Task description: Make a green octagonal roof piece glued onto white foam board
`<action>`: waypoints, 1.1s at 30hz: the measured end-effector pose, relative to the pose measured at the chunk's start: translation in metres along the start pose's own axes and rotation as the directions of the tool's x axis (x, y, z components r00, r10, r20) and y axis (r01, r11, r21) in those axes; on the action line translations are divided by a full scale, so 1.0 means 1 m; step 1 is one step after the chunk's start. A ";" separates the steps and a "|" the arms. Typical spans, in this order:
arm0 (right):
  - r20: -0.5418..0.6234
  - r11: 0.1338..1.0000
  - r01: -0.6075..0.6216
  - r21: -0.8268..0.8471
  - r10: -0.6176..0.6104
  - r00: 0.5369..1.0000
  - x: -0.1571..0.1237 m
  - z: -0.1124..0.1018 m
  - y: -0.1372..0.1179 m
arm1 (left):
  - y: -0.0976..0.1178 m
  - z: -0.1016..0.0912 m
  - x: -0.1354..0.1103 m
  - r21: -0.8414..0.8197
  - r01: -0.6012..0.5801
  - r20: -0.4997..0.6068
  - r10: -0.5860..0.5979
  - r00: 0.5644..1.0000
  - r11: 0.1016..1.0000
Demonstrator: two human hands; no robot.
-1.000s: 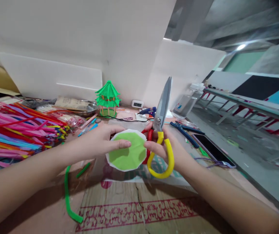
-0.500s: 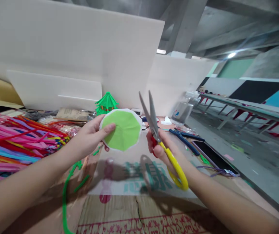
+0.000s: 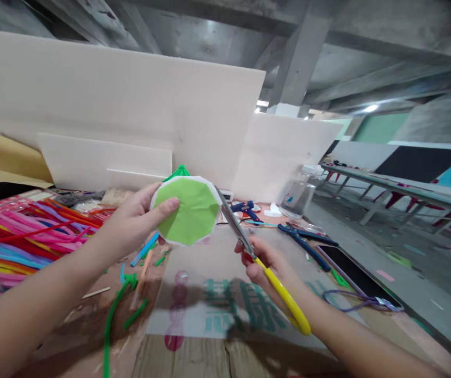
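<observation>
My left hand pinches a green paper disc with a white rim, holding it up above the table with the thumb across its face. My right hand grips scissors with yellow and red handles. The blades point up and left, and their tip meets the disc's right edge. The disc hides most of a small green model pavilion behind it.
A heap of coloured pipe cleaners fills the left side. Green pipe cleaner pieces lie on the cardboard table top. Blue pliers, a glue gun, a clear jar and a phone sit to the right. White boards stand behind.
My left hand raised the disc from table height to in front of the boards. My right hand swung the scissors from upright to leaning left, bringing the blades to the disc's edge.
</observation>
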State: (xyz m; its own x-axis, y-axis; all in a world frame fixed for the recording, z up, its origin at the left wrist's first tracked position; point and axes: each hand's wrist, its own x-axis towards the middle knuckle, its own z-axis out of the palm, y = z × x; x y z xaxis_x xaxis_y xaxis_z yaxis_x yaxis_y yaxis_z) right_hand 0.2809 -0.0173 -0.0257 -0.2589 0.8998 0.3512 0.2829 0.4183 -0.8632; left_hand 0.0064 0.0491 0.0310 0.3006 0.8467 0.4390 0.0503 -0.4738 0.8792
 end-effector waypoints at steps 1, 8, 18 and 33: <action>-0.003 1.000 0.009 0.007 -0.009 1.000 0.001 0.000 0.004 | 0.000 0.000 0.000 0.004 0.007 0.001 -0.007 1.000 1.000; -0.023 1.000 0.000 -0.023 0.000 1.000 0.001 0.001 0.009 | 0.001 0.002 0.001 -0.012 0.028 -0.005 -0.028 1.000 1.000; 0.034 0.998 -0.038 -0.047 0.040 0.999 -0.003 0.001 -0.012 | 0.002 -0.003 0.004 -0.040 0.023 -0.009 -0.024 1.000 0.999; -0.011 0.992 -0.126 -0.010 0.126 0.992 -0.002 0.000 -0.008 | -0.004 -0.003 0.007 -0.101 0.038 -0.006 -0.038 0.999 0.994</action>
State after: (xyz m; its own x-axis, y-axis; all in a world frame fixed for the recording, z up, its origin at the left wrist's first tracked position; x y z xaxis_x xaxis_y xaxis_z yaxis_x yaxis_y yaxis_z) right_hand 0.2789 -0.0225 -0.0192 -0.2107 0.9467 0.2437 0.3226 0.3027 -0.8968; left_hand 0.0052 0.0579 0.0316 0.2926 0.8657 0.4060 -0.0344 -0.4148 0.9093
